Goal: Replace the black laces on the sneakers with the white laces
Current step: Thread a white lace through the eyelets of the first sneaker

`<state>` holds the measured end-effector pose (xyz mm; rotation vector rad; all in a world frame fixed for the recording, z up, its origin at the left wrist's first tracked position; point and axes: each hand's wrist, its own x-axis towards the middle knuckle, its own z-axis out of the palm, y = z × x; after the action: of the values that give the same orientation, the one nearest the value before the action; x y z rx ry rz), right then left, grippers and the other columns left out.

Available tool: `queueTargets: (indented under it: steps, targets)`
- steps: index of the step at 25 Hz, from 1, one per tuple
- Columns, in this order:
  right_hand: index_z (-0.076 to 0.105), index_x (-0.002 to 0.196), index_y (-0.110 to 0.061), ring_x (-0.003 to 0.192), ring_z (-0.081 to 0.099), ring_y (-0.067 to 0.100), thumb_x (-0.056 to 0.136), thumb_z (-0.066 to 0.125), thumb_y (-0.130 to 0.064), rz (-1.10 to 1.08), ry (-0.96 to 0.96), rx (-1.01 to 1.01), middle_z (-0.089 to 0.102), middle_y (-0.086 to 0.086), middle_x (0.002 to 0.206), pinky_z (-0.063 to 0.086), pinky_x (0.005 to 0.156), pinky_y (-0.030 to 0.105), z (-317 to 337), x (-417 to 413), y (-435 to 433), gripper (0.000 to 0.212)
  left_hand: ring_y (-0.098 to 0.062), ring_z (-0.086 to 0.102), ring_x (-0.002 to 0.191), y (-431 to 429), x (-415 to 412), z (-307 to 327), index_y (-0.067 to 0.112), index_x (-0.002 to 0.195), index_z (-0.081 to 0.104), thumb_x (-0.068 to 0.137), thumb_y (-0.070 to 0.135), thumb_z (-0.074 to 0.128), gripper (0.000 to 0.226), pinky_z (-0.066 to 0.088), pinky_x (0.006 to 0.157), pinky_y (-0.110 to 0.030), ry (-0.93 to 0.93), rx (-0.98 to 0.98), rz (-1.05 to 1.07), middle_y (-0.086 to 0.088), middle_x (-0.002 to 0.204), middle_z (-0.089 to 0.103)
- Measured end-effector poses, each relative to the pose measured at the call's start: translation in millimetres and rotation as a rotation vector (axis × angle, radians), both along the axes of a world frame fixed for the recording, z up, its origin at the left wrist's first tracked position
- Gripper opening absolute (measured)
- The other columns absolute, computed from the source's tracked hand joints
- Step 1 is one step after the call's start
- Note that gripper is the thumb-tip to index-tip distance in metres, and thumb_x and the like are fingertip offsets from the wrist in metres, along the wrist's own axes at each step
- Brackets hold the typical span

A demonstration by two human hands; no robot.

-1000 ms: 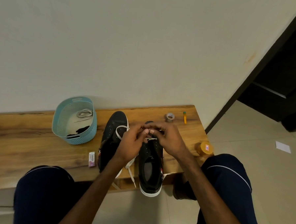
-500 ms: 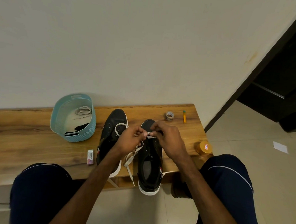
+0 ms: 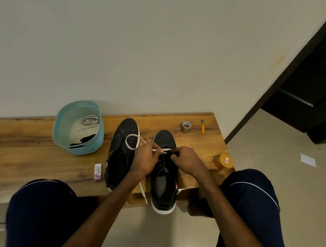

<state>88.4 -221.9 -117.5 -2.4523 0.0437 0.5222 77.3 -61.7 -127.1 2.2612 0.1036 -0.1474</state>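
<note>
White lace (image 3: 132,140) is crossing the right sneaker (image 3: 164,180) at its front eyelets, left hand (image 3: 147,160) pinching it, right hand (image 3: 186,160) gripping the eyelet flap. Heel is overhanging the wooden bench (image 3: 24,154) at its near edge, with a jar (image 3: 224,161) sitting at the right corner. Eraser (image 3: 98,172) is showing "camlin".

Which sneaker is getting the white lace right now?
The right sneaker: left hand and right hand work the white lace at its eyelets. The left sneaker only has a loop across it.
</note>
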Motion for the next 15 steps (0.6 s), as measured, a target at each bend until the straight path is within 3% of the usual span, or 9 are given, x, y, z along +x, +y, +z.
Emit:
queueTargets:
  steps: [2, 6, 15]
  targets:
    - [0.072, 0.108, -0.006, 0.086, 0.066, 0.023, 0.094, 0.053, -0.015, -0.017, 0.011, 0.023, 0.071, 0.011, 0.096, 0.057, 0.079, 0.040, -2, 1, -3, 0.025, -0.007, 0.062, 0.085, -7, -1, -2, 0.023, 0.092, 0.066, 0.092, 0.027, 0.068, 0.004, 0.047, 0.073, -0.023, -0.071, 0.016, 0.018, 0.008, 0.093, 0.068]
    - [0.069, 0.116, -0.005, 0.085, 0.063, 0.019, 0.095, 0.049, -0.003, -0.140, 0.088, 0.188, 0.067, 0.010, 0.098, 0.051, 0.068, 0.029, -5, 0, -9, 0.029, -0.002, 0.060, 0.085, -20, -2, -7, 0.018, 0.093, 0.072, 0.089, 0.019, 0.071, 0.004, 0.042, 0.064, -0.004, -0.114, -0.011, 0.051, 0.006, 0.097, 0.071]
    - [0.068, 0.118, -0.006, 0.096, 0.066, 0.023, 0.095, 0.048, -0.001, -0.180, 0.108, 0.266, 0.068, 0.012, 0.105, 0.058, 0.087, 0.041, -12, 1, -10, 0.030, 0.000, 0.065, 0.086, -24, 2, -17, 0.020, 0.099, 0.064, 0.087, 0.016, 0.074, 0.016, 0.047, 0.064, -0.006, -0.111, -0.116, 0.093, 0.010, 0.091, 0.069]
